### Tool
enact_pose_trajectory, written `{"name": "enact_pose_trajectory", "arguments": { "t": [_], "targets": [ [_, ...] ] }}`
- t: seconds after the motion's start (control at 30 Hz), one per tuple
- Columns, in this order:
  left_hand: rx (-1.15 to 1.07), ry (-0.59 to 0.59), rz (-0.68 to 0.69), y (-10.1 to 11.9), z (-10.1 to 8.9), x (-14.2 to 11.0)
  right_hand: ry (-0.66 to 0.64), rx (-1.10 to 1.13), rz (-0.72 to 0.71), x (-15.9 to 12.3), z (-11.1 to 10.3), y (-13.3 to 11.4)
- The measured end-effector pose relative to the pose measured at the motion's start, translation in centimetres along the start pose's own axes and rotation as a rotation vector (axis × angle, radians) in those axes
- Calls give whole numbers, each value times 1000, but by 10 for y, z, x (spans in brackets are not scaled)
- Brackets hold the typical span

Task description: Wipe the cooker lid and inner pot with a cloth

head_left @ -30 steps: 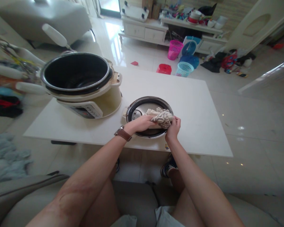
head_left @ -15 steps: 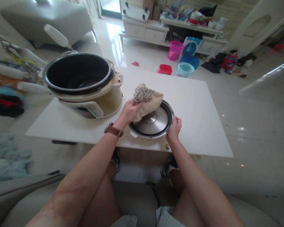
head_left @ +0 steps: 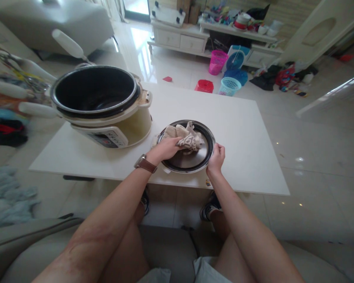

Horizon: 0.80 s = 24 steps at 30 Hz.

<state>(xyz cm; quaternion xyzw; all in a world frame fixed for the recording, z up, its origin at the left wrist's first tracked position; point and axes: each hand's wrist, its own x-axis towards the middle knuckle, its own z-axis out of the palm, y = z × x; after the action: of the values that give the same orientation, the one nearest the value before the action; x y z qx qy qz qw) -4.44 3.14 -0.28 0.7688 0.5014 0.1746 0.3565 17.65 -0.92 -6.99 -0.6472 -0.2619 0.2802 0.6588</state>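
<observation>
A round metal pot lid point(head_left: 201, 158) with a black rim lies with its inner side up on the white table. Bunched on it is a beige patterned cloth point(head_left: 188, 142), gripped by my left hand point(head_left: 167, 149) and pressed against the metal. At the lid's right edge, my right hand point(head_left: 216, 158) grips the rim with its fingers curled. To the left stands an electric pressure cooker point(head_left: 135, 127) with a dark inner pot point(head_left: 100, 88); its top is uncovered and its control panel faces me.
The white table point(head_left: 247, 165) ends just before my knees. White-handled utensils point(head_left: 67, 43) stick out beside the cooker. Beyond the table, a pink basket point(head_left: 218, 62), a light blue basket point(head_left: 230, 86) and a red container point(head_left: 204, 85) stand on the floor.
My left hand has moved right and slightly down with the cloth, which went from raised over the lid's upper left to crumpled against its middle. My right hand stays on the rim.
</observation>
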Motion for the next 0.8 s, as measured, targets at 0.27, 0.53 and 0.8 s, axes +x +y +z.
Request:
{"name": "enact_pose_trajectory", "arguments": {
  "t": [0.27,0.53,0.8],
  "targets": [
    [-25,-199,44,14,-5,-10,4,-41,-30,-1,-1,-2],
    [-361,-242,104,8,11,-3,-13,-32,-47,-2,-1,-3],
    [-959,231,-134,12,17,7,-4,-36,-1,2,-1,0]
  ]
}}
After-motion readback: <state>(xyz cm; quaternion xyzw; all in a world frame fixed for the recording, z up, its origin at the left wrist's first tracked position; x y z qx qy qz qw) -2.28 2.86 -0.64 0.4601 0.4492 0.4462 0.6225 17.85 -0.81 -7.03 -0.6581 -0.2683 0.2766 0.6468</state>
